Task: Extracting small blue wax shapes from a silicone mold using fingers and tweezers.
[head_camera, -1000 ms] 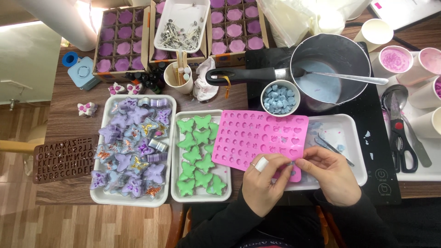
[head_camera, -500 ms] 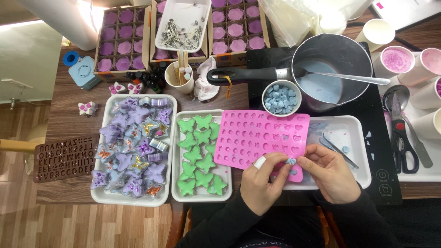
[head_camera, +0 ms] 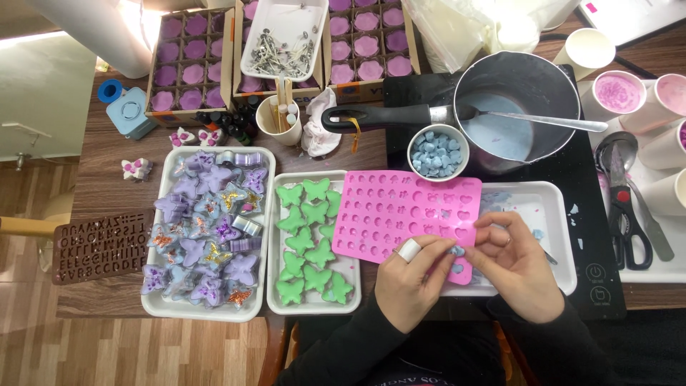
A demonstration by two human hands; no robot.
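Pink mould point(head_camera: 404, 214) lies long axis L-R, across green tray point(head_camera: 275, 286) & white tray point(head_camera: 554, 214), near table edge. Left hand point(head_camera: 411, 282) & right hand point(head_camera: 511, 261) pinch its near-right corner w/ curled fingers.

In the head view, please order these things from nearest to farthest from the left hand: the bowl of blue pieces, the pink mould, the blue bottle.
Measured from the left hand:
1. Pink mould: touching the fingers, directly in front.
2. Bowl of blue pieces: beyond the mould, beside the pot.
3. Blue bottle: far corner, to the left.
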